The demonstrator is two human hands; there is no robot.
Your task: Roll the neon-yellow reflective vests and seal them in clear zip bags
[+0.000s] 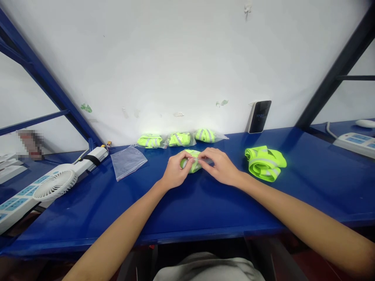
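Note:
Both hands meet at the middle of the blue table [205, 203]. My left hand [174, 171] and my right hand [220, 166] pinch a clear plastic bag holding a rolled neon-yellow reflective band [193, 160], fingers at the bag's top edge. Three bagged yellow rolls lie in a row by the wall: one on the left [150, 141], one in the middle [179, 139], one on the right [206, 135]. A loose, unbagged yellow reflective band [265, 163] lies to the right of my right hand. An empty clear bag [128, 160] lies to the left.
A white handheld fan [58, 182] and a white power strip [17, 203] sit at the left. A dark phone [259, 116] leans on the white wall. Another power strip [356, 143] lies at the far right. Blue frame posts stand on both sides.

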